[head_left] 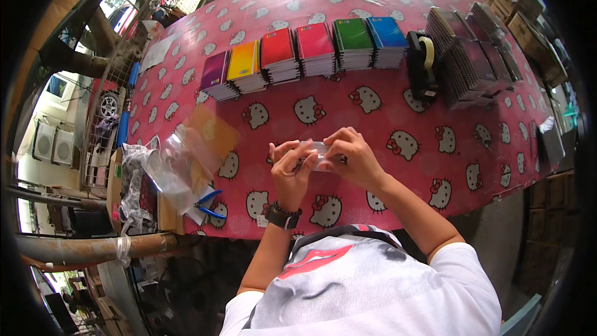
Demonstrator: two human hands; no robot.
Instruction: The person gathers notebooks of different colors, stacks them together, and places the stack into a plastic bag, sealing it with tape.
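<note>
Over the middle of the pink table, both my hands pinch a small piece of clear plastic [320, 157]; whether it is a folded bag or a film I cannot tell. My left hand [292, 167] grips its left side with bent fingers, a dark watch on the wrist. On the other side my right hand [353, 157] has its thumb and fingers closed on the plastic's right end. Beyond them several stacks of spiral notebooks stand in a curved row: purple [216, 70], yellow [244, 62], red [278, 50], pink [314, 40], green [353, 36] and blue [387, 33].
Right of the row stands a black tape dispenser [420, 74], beside piles of dark spiral notebooks [466, 68]. Clear plastic bags [177, 168], an orange-brown sheet [214, 134] and blue-handled scissors [213, 206] lie at the left. A patterned cloth covers the table [280, 130].
</note>
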